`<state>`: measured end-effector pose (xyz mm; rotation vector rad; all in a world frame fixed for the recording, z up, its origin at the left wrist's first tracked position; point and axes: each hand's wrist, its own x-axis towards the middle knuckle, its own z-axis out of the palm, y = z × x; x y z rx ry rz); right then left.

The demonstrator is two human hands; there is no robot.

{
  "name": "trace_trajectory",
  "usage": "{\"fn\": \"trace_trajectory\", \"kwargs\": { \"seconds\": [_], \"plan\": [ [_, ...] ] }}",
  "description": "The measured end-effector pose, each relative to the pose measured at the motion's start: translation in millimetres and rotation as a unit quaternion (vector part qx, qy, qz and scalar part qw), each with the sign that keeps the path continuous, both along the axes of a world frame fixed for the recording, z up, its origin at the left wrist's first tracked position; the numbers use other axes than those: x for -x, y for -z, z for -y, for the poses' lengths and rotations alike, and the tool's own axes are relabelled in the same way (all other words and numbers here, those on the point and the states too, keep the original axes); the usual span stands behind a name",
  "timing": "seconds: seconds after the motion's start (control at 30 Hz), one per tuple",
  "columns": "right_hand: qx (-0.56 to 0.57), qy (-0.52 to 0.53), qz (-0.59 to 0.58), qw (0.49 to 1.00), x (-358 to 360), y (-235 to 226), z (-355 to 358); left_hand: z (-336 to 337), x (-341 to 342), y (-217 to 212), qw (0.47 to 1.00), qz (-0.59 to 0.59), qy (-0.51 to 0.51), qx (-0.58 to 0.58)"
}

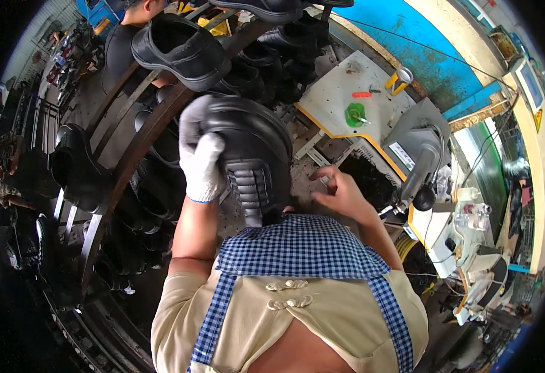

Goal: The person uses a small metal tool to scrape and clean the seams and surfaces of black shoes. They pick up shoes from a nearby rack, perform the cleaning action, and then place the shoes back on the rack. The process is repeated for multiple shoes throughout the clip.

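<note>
A black leather shoe [257,140] with padded, ribbed panels is in front of my chest. My left hand [201,158], in a white knitted glove, is closed on its left side, thumb toward me; the fingertips are partly hidden. To the right of the shoe, my bare right hand [342,194] hovers apart from it. Its fingers are bent but spread, and nothing shows between them. Close beyond the gloved hand, another black shoe [182,53] sits on a curved metal rack [139,140].
More black shoes [77,165] fill the rack on my left. At right are a white worktable [341,81] with a green dish [355,115] and a yellow-and-white cylinder [399,81], and a grey machine [418,140]. Another person [123,46] is beyond the rack.
</note>
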<state>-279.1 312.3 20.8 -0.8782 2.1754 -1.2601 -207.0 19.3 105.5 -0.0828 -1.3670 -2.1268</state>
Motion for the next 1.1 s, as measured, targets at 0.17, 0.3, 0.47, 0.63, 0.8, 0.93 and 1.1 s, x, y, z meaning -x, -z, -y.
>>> {"fn": "trace_trajectory", "kwargs": {
  "seconds": [0.17, 0.3, 0.47, 0.63, 0.8, 0.93, 1.1],
  "plan": [
    [0.039, 0.023, 0.107, 0.993, -26, 9, -7, -7, -6, 9, 0.971, 0.013, 0.011, -0.239],
    [0.331, 0.037, 0.09, 0.939, -24, -21, -10, -14, -6, 23, 0.94, 0.111, 0.007, -0.323],
    [0.347, 0.067, 0.053, 0.934, -7, -87, -5, -25, -9, 76, 0.926, 0.216, 0.129, -0.28],
    [0.288, 0.108, 0.121, 0.944, 6, -109, 4, -42, -27, 112, 0.866, 0.362, 0.258, -0.229],
    [0.222, 0.128, 0.058, 0.965, 5, -113, 9, -47, -35, 103, 0.851, 0.395, 0.223, -0.266],
    [0.291, 0.108, 0.052, 0.949, 16, -93, 4, -20, -41, 117, 0.876, 0.345, 0.258, -0.216],
    [0.247, 0.096, 0.02, 0.964, 12, -101, 20, -20, -45, 113, 0.965, 0.241, 0.1, 0.036]
  ]
}}
